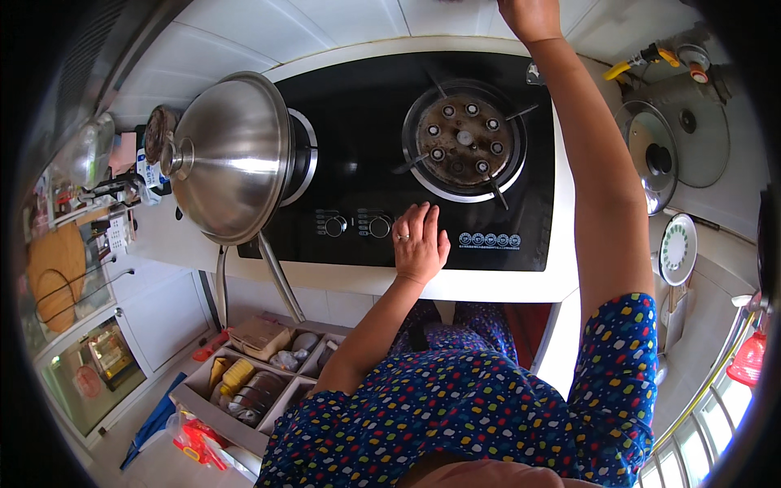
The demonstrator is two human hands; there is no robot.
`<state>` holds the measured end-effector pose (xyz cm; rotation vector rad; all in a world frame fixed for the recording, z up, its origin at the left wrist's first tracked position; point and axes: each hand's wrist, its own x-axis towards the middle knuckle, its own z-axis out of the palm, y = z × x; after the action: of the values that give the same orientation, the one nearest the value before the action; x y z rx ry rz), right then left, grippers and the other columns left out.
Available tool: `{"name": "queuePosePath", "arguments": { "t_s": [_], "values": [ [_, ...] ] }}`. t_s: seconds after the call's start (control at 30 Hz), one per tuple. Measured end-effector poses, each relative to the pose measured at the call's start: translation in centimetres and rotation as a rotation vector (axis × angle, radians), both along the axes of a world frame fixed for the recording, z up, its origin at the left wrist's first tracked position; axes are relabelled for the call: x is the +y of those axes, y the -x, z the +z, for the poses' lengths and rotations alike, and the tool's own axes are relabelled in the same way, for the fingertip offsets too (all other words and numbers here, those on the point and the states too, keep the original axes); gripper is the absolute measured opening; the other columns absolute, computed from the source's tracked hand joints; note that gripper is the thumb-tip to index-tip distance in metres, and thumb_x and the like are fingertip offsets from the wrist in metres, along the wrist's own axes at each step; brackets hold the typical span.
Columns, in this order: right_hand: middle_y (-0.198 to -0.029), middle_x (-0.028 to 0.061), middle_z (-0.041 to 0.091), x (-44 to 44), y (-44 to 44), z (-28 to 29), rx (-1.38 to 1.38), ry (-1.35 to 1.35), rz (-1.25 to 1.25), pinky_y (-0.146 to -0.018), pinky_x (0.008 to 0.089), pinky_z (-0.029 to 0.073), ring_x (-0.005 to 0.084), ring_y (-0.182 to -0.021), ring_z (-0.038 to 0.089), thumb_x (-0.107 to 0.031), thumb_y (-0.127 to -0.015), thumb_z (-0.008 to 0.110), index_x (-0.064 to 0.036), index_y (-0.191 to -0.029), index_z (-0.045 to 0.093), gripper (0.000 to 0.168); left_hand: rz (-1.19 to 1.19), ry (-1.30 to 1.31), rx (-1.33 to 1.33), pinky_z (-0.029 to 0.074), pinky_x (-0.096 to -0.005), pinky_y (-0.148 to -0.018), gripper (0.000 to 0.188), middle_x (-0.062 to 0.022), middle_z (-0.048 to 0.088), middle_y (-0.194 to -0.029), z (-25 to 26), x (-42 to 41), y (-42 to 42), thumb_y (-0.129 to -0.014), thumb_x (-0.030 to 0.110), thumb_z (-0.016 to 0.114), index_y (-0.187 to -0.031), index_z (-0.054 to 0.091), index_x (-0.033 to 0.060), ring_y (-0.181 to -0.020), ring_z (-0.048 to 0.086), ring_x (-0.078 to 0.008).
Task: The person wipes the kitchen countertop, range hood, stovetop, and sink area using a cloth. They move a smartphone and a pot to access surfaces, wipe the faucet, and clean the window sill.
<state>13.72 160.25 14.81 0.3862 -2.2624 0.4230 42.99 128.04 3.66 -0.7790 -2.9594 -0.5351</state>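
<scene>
My left hand (421, 238), with a ring on one finger, lies palm down on the front edge of a black glass gas cooktop (360, 177), just right of a control knob (379, 227). Nothing shows in it, and its fingers lie close together. My right arm stretches up past the cooktop's right side. My right hand (531, 15) is at the top edge, its fingers cut off by the picture's rim. Between my arms is the uncovered right burner (465, 139) with its pan supports. On the left burner stands a wok under a domed steel lid (235, 161).
Wok handles (279, 277) jut over the counter's front edge. Below left, an open divided drawer (213, 399) holds packages and jars. Glass lids (650, 152) hang at right, near a yellow gas valve handle (617, 70). A blue umbrella-like folded thing (152, 421) lies on the floor.
</scene>
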Motion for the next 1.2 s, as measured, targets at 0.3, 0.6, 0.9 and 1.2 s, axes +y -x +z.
{"name": "queuePosePath", "arguments": {
  "t_s": [0.3,0.6,0.9,1.2],
  "values": [
    [-0.085,0.0046,0.071,6.9,-1.9,-9.7,-1.498,0.137,-0.167,-0.052,0.0340,0.053,0.0175,-0.063,0.066,-0.003,-0.082,0.059,-0.012,-0.101,0.075,0.026,0.005,-0.010,-0.002,0.034,-0.0501,-0.107,0.054,-0.0119,0.049,-0.139,-0.1,0.2,-0.4,-0.082,0.024,0.067,-0.131,0.057,0.0045,-0.129,0.045,-0.0329],
    [-0.078,0.0060,0.069,4.7,-1.0,-12.1,-1.457,0.388,-0.020,-0.052,0.0329,0.052,0.0149,-0.055,0.060,0.001,-0.081,0.063,-0.008,-0.112,0.074,0.034,0.024,-0.011,0.008,0.034,-0.0497,-0.105,0.055,-0.0118,0.049,-0.138,-0.1,0.9,-0.7,-0.081,0.024,0.067,-0.131,0.057,0.0051,-0.128,0.045,-0.0326],
    [-0.083,0.0035,0.071,-1.4,1.9,-13.2,-1.417,0.322,0.081,-0.060,0.0320,0.052,0.0125,-0.066,0.061,0.003,-0.087,0.058,-0.012,-0.114,0.075,0.036,0.022,-0.019,0.002,0.034,-0.0487,-0.105,0.055,-0.0110,0.049,-0.138,-0.1,0.8,-0.5,-0.081,0.024,0.068,-0.132,0.057,0.0064,-0.128,0.046,-0.0315],
    [-0.080,0.0062,0.072,10.2,-1.4,-14.6,-1.445,0.294,-0.102,-0.053,0.0309,0.048,0.0153,-0.062,0.063,0.000,-0.088,0.059,-0.006,-0.105,0.074,0.023,0.016,-0.030,0.002,0.034,-0.0492,-0.106,0.055,-0.0119,0.049,-0.138,0.0,1.0,-0.5,-0.081,0.025,0.066,-0.132,0.057,0.0057,-0.129,0.045,-0.0320]
  ]
}}
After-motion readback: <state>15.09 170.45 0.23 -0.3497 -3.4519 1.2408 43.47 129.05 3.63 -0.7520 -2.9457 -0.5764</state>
